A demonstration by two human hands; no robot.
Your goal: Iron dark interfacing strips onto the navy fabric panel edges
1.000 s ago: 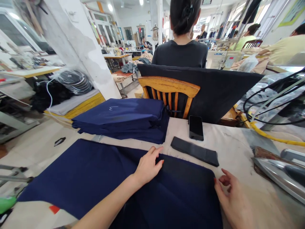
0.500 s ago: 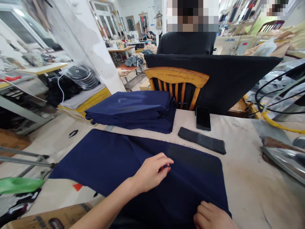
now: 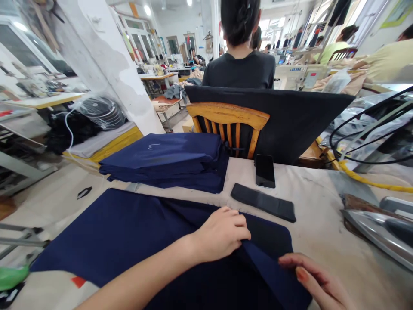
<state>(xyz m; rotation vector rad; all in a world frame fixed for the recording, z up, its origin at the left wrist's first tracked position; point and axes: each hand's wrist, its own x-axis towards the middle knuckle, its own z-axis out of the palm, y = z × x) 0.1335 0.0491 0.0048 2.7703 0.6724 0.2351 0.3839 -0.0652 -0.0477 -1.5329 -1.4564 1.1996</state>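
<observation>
One phone (image 3: 265,171) has one cloth stack (image 3: 167,150) to its left, one iron (image 3: 377,232) to its right, one chair (image 3: 229,113) just beyond. Two hands (image 3: 222,234) are nearer than it.

The near cloth (image 3: 106,232) is plain navy with a charcoal patch (image 3: 270,231) at right; the farther cloth stack (image 3: 180,161), navy with 1 white mark (image 3: 154,146); the strip (image 3: 263,202), dark grey.

Wht pillar (image 3: 109,64), wdn chair (image 3: 229,113), ceiling lts (image 3: 147,10)
</observation>
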